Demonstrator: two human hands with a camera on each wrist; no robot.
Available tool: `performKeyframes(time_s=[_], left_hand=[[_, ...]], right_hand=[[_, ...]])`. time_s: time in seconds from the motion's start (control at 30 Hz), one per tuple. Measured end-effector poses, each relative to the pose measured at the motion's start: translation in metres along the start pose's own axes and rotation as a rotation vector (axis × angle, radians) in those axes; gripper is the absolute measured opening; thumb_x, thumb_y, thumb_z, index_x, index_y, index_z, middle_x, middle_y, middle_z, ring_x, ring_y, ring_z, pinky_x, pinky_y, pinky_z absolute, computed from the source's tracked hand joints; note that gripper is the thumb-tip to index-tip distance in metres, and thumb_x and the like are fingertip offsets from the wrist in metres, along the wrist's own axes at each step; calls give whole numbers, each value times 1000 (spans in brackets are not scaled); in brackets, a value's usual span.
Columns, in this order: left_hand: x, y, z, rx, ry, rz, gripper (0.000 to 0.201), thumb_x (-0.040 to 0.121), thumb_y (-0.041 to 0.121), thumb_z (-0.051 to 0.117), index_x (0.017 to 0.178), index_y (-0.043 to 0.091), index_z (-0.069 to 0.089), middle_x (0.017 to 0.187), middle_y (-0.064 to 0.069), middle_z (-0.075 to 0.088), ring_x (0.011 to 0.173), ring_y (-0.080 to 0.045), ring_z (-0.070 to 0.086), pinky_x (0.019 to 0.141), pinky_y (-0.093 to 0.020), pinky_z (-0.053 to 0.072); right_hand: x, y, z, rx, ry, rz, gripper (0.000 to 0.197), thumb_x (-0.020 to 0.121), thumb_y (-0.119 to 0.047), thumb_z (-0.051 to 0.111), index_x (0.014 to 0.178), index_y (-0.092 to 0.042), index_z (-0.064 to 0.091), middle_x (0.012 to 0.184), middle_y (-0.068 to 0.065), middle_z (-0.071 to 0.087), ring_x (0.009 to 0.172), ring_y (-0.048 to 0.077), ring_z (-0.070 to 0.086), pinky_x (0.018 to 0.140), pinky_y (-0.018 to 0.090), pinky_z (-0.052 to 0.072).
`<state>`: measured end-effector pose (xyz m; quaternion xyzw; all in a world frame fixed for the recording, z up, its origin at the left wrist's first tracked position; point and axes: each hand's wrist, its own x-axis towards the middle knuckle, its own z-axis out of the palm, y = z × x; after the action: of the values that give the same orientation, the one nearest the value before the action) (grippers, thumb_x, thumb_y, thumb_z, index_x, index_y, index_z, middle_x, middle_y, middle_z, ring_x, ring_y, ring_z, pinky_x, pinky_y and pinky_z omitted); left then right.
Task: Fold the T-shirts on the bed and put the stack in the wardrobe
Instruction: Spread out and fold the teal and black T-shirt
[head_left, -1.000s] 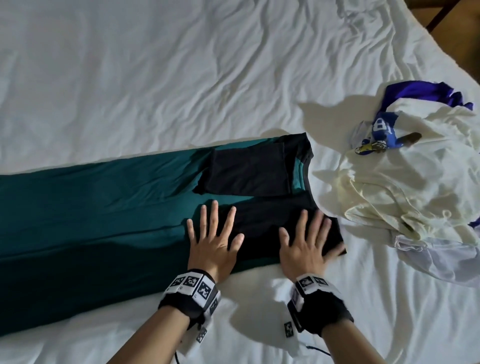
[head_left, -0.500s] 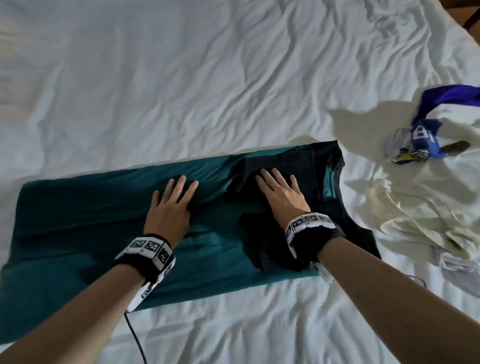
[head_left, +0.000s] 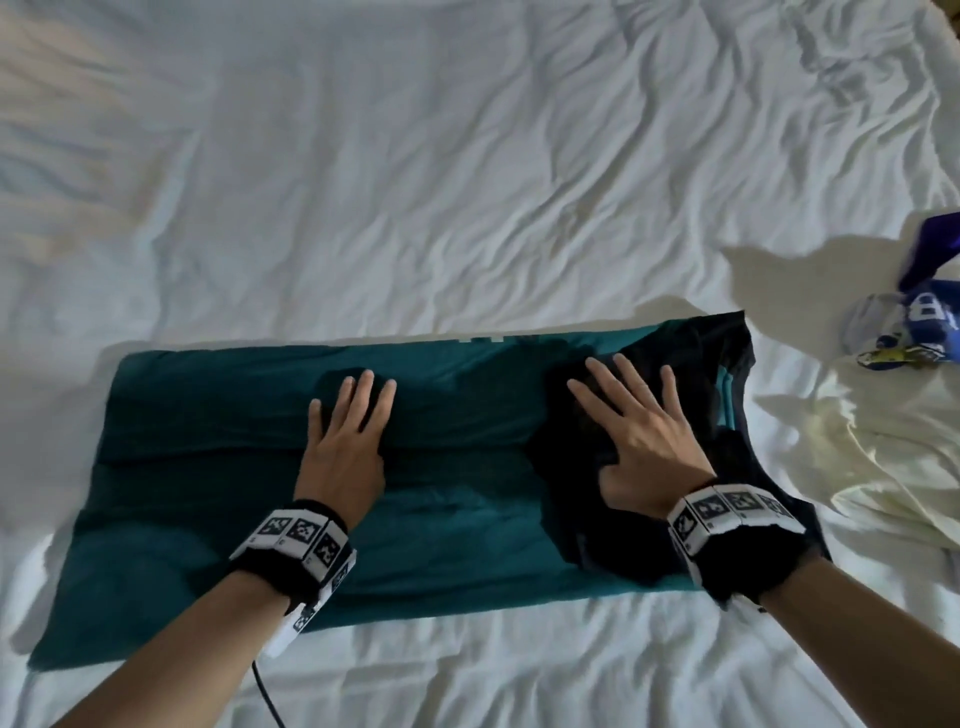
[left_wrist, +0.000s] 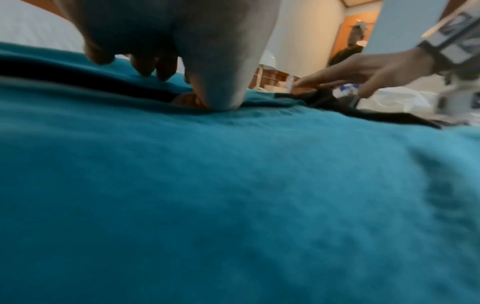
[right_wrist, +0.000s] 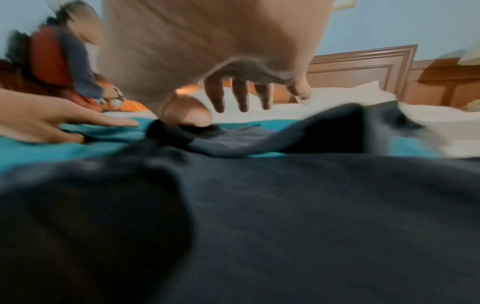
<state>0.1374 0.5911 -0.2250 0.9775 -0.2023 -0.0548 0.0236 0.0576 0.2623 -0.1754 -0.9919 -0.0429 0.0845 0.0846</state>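
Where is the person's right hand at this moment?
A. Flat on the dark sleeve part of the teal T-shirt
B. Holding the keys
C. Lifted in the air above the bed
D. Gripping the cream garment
A: in the head view the right hand lies with straight, spread fingers on the dark sleeve part of the teal T-shirt, apart from the cream garment.

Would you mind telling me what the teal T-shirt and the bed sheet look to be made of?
Teal T-shirt: seemingly soft matte knit, likely cotton jersey; fuzzy close up, lies limp under both hands.
Bed sheet: thin white woven fabric, probably cotton; many fine sharp creases.
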Motion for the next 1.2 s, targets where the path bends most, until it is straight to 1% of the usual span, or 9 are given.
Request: performKeyframes(time_s=[0.13,0.4,0.5,0.6,0.67,0.8,0.93,1.03,1.2], left_hand=[[-7,-63,-17,80,-83,-179,104,71,1,63,156,26,9,164,-5,3,151,-24,2,117,-55,10],[-32,-193,-44,74,-216,-315,92,84,-5,49,156,24,1,164,-1,-1,151,-25,1,118,-50,12],[-38,-210,-51,53,-168,-249,76,90,-1,44,156,16,9,163,-1,5,150,-23,8,120,-48,15],[-54,-220,-50,74,6,-154,69,86,0,56,151,6,31,158,-8,26,145,-30,27,114,-52,26],[-65,-220,-46,114,-26,-130,76,80,-3,63,150,3,31,158,-9,22,145,-30,27,114,-55,27],[-71,-194,-50,83,-317,-306,84,91,28,42,153,10,-11,157,-5,-24,148,-21,-17,118,-54,-9],[-38,-115,-46,-145,-47,-56,86,83,50,39,156,16,11,164,-3,0,150,-20,-9,118,-56,-2],[-3,-51,-33,-289,-181,148,68,94,57,31,155,33,12,163,7,-7,148,-13,-16,118,-53,-9],[2,-99,-11,-202,-270,-36,58,100,58,22,152,46,-1,160,11,-21,146,-13,-25,116,-52,-15]], right_hand=[[27,-90,23,143,79,-180,78,70,-25,54,146,-20,39,159,3,24,149,25,13,116,60,12],[86,-179,52,7,-147,-167,88,84,-14,57,154,-25,5,162,-1,-11,148,24,-13,113,64,-4],[90,-177,47,65,-129,-156,84,84,6,51,154,-23,15,163,1,1,149,23,-6,115,60,1],[95,-168,36,160,-118,-108,73,86,1,54,151,-21,29,159,1,22,149,23,11,117,53,9],[94,-166,36,159,-145,-126,74,81,1,59,149,-19,34,158,1,27,148,25,14,116,55,11],[81,-171,48,95,-46,-165,79,64,-13,58,142,-21,46,157,4,29,148,30,15,113,66,13],[72,-190,63,71,-68,-84,87,74,-58,40,153,-35,11,163,-3,-6,148,22,-14,112,62,-9],[71,-192,78,13,-67,-38,88,76,-67,31,154,-34,6,162,-3,-9,148,20,-15,113,64,-7],[73,-192,85,-10,-54,-3,88,73,-68,33,153,-37,13,163,-5,1,150,20,-4,112,66,1]])
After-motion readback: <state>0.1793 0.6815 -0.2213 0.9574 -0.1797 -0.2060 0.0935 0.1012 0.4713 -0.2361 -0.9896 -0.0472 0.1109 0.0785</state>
